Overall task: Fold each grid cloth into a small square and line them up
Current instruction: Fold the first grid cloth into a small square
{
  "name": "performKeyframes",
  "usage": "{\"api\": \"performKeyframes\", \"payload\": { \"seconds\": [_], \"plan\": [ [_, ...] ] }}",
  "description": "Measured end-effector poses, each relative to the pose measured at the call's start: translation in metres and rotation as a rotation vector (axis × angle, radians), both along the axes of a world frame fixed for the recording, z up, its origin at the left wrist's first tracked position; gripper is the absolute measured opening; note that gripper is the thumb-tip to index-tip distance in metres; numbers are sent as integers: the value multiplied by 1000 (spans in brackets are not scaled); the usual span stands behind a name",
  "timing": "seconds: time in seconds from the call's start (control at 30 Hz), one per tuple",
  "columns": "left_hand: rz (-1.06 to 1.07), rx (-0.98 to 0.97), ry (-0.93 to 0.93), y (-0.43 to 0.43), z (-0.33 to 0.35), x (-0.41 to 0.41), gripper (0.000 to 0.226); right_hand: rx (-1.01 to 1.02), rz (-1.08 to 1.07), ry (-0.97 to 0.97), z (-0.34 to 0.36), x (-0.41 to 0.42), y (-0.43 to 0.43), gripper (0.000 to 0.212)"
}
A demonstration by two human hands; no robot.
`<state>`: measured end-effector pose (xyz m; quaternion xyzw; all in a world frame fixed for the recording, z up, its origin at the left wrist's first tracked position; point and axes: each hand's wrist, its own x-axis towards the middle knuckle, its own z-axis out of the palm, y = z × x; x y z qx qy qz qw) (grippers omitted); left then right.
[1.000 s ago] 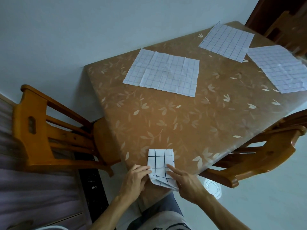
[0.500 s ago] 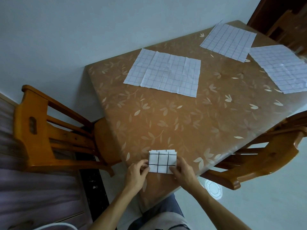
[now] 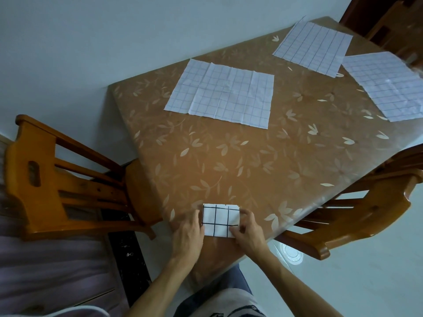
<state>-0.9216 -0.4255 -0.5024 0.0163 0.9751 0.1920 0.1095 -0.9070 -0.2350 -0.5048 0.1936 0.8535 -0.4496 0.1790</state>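
A small folded white cloth with black grid lines (image 3: pixel 220 219) lies flat near the table's front corner. My left hand (image 3: pixel 188 234) presses against its left edge, fingers curled at the cloth's side. My right hand (image 3: pixel 248 232) holds its right edge and lower right corner with fingertips on the cloth. Three unfolded grid cloths lie spread flat farther back: one in the middle (image 3: pixel 220 92), one at the far right corner (image 3: pixel 313 48), and one at the right edge (image 3: pixel 384 84).
The brown leaf-patterned table (image 3: pixel 240 156) has a wooden chair (image 3: pixel 57 181) at its left and another wooden chair (image 3: pixel 357 216) at its right. A dark wooden cabinet (image 3: pixel 389 21) stands behind the far corner.
The cloth went from a loose, half-folded strip hanging over the edge to a neat flat rectangle on the table. Both hands moved to its left and right edges.
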Motion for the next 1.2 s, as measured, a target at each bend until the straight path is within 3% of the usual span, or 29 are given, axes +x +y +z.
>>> {"api": "performKeyframes", "payload": {
  "seconds": [0.1, 0.17, 0.23, 0.37, 0.47, 0.57, 0.67, 0.93, 1.1, 1.2],
  "plan": [
    [-264, -171, 193, 4, -7, 1, 65, -7, -20, 8, -2, 1, 0, 52],
    [-432, -202, 276, 6, -9, 1, 53, -21, -34, 41, -3, 3, -1, 52],
    [-490, -195, 248, 8, -9, 1, 50, 9, -29, 93, -1, 7, -2, 50],
    [-509, -171, 183, 4, -11, -2, 56, 458, 162, 383, -9, 15, -4, 49],
    [-523, -153, 165, 0, -11, -7, 71, 592, 400, 573, -16, 11, -20, 45],
    [-530, -213, 126, -2, -15, -7, 68, 600, 588, 502, -24, 9, -37, 56],
    [-561, -233, 127, -11, -22, -2, 57, 604, 604, 379, -33, 12, -39, 61],
    [-513, -314, 5, -14, -18, 1, 98, 654, 563, 210, -25, 15, 0, 70],
    [-427, -281, 42, -4, -11, -5, 70, 669, 490, 211, -15, 12, -4, 63],
    [-190, -138, 54, 1, -1, 0, 56, 566, 320, 198, -6, 17, -6, 53]
  ]
}}
